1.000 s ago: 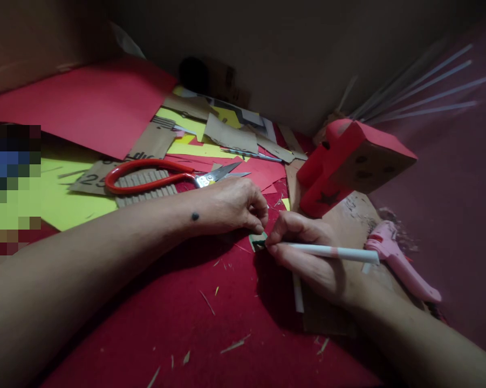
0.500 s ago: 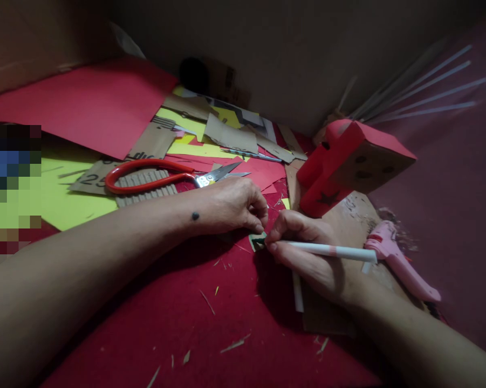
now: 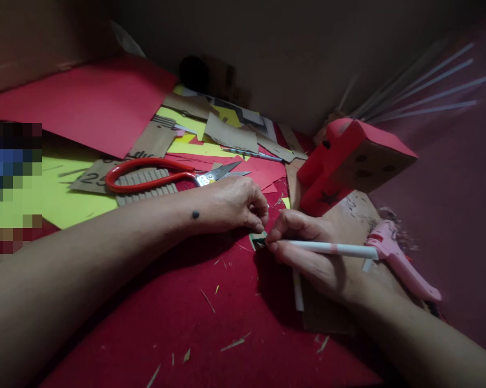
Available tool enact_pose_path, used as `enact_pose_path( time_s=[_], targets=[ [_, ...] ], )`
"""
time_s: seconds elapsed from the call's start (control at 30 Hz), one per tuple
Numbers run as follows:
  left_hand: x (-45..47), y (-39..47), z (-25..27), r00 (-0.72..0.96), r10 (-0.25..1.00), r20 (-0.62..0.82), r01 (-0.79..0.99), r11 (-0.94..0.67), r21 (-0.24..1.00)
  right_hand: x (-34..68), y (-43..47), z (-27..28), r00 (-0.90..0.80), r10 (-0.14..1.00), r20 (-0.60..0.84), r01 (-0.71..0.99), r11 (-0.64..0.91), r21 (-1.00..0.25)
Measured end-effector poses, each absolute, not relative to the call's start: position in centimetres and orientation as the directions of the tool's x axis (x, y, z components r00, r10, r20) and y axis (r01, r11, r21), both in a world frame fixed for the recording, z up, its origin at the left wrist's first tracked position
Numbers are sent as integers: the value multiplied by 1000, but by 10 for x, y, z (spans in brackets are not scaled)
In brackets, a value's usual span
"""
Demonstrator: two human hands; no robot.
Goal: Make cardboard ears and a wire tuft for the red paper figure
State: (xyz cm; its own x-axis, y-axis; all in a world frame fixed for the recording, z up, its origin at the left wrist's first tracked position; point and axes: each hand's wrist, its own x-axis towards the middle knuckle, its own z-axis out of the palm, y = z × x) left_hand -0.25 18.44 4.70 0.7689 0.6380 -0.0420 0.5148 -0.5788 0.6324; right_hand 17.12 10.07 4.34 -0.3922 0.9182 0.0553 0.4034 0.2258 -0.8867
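My right hand point(image 3: 305, 248) is closed around a white marker pen point(image 3: 335, 248), held like a pencil and pointing left. Its dark green tip meets a small cardboard piece point(image 3: 255, 241) that has green marks on it. My left hand point(image 3: 238, 205) has its fingers curled, thumb and fingertips pressed at the far edge of that same piece, which lies low over the red cloth. Just beyond my left wrist rest red-handled scissors point(image 3: 153, 186), blades apart. A red paper-covered box shape point(image 3: 348, 161) with dark spots and a star stands past my right hand.
A pink glue gun point(image 3: 402, 261) lies on a cardboard sheet at the right. Red paper point(image 3: 93, 102), yellow paper point(image 3: 76, 194), cardboard scraps point(image 3: 230, 133) and a thin pencil point(image 3: 259, 154) spread across the back. Shavings dot the red cloth point(image 3: 165, 318). White sticks point(image 3: 440, 99) jut out upper right.
Both hands stay almost where they were, with the marker tip still on the small cardboard piece. A little more green shows along that piece's upper edge.
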Motion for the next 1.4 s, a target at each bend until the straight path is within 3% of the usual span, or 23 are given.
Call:
enact_pose_path(
  time_s=[0.27, 0.53, 0.73, 0.9, 1.2, 1.4],
  targets=[
    [-4, 186, 45, 776, 630, -30, 498, -583, 642, 172, 101, 50, -421, 907, -11, 412, 180, -893],
    [-4, 185, 46, 780, 625, -30, 489, -578, 654, 171, 100, 45, -396, 917, 44, 402, 216, -890],
    [-4, 185, 46, 766, 642, -37, 515, -578, 633, 173, 100, 52, -433, 900, -43, 400, 149, -905],
    [-4, 185, 46, 779, 626, -25, 494, -589, 640, 173, 100, 47, -407, 913, -10, 375, 157, -914],
    [-4, 186, 45, 778, 628, -21, 499, -598, 627, 173, 100, 56, -433, 897, -93, 421, 109, -901],
    [-5, 185, 46, 775, 631, -27, 504, -592, 628, 173, 100, 52, -406, 913, -38, 395, 138, -908]
  ],
)
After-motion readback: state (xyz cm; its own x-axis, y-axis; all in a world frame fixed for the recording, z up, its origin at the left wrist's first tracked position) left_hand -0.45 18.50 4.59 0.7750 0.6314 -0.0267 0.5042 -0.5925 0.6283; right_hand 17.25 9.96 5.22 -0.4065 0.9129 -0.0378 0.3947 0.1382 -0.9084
